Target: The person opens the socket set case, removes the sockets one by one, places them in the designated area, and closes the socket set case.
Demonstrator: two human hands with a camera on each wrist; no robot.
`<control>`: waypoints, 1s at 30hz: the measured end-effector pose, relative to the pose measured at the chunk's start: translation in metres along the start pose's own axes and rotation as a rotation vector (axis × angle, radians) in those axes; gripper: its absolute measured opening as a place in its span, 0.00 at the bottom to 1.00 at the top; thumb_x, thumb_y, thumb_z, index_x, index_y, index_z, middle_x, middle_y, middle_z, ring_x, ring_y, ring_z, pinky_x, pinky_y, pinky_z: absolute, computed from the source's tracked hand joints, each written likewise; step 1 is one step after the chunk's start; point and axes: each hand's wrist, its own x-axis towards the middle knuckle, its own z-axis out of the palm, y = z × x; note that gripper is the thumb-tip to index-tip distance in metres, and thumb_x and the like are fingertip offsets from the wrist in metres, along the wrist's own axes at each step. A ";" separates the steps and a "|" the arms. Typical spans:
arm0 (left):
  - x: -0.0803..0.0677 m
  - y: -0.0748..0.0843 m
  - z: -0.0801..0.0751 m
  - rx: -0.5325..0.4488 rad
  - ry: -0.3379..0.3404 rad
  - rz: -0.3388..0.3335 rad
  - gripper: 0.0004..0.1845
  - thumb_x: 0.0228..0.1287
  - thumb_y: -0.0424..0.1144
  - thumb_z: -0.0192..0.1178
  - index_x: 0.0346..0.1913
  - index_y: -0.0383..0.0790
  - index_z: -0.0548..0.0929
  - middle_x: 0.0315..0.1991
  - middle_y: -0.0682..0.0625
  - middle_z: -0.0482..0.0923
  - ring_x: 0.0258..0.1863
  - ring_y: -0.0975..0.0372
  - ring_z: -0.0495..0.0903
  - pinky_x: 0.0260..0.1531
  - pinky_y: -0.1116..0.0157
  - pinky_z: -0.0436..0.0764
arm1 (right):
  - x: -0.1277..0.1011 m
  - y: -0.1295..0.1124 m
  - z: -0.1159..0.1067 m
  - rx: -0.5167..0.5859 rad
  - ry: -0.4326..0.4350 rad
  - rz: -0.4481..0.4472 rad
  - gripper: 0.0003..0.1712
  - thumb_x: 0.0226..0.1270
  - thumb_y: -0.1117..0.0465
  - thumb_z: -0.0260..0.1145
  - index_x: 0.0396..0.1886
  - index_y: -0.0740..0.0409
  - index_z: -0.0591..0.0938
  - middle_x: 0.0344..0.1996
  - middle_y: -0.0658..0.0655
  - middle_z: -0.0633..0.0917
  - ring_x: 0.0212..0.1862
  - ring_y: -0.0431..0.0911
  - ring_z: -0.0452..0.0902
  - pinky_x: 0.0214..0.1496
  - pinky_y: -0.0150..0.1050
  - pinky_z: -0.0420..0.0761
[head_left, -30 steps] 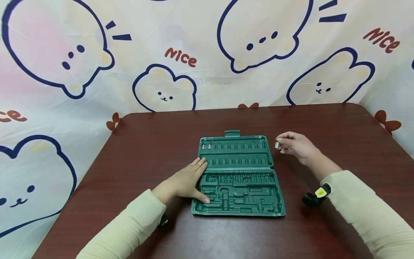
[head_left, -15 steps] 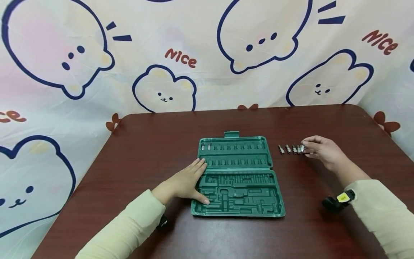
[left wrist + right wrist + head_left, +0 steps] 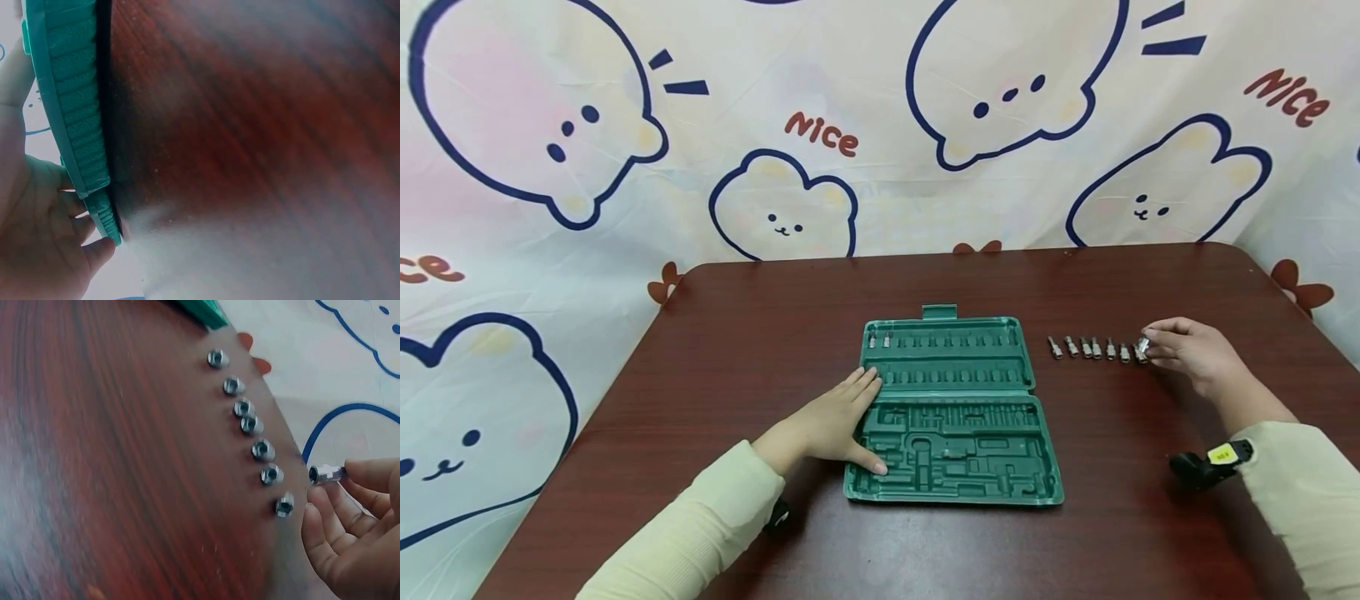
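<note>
While left hand (image 3: 830, 421) presses case (image 3: 953, 408) edge, right hand (image 3: 356, 531) pinches socket (image 3: 325, 473).

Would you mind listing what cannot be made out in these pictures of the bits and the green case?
- Head view: the bit in the right hand is too small to tell its type.
- Head view: the two bits in the green case are too small to read.
- Left wrist view: the table is blurred; the left hand is cut off.

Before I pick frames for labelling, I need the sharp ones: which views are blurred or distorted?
Head view: sharp, evenly lit, green tool case crisp, table edge slightly bowed. Left wrist view: table badly blurred, pale haze at the bottom. Right wrist view: sockets fairly sharp, near tabletop smeared.
</note>
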 end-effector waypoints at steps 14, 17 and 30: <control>-0.001 0.002 0.000 -0.012 0.002 0.001 0.62 0.34 0.72 0.54 0.66 0.35 0.43 0.67 0.43 0.36 0.65 0.55 0.34 0.59 0.58 0.48 | 0.006 0.014 -0.012 -0.164 0.038 0.032 0.07 0.62 0.55 0.55 0.33 0.52 0.75 0.26 0.37 0.75 0.29 0.32 0.72 0.32 0.29 0.75; -0.001 0.000 0.001 -0.012 0.002 0.000 0.62 0.34 0.72 0.53 0.66 0.35 0.42 0.67 0.44 0.35 0.65 0.55 0.34 0.59 0.58 0.48 | 0.008 0.015 -0.011 -0.288 0.057 0.029 0.15 0.64 0.55 0.52 0.40 0.63 0.73 0.27 0.39 0.74 0.28 0.30 0.71 0.31 0.29 0.75; -0.001 0.000 0.001 -0.026 0.006 0.001 0.62 0.35 0.72 0.54 0.66 0.35 0.42 0.67 0.44 0.35 0.64 0.55 0.33 0.59 0.57 0.49 | 0.017 0.012 -0.013 -0.539 0.028 0.070 0.26 0.67 0.56 0.44 0.49 0.79 0.66 0.38 0.65 0.74 0.29 0.36 0.71 0.32 0.36 0.76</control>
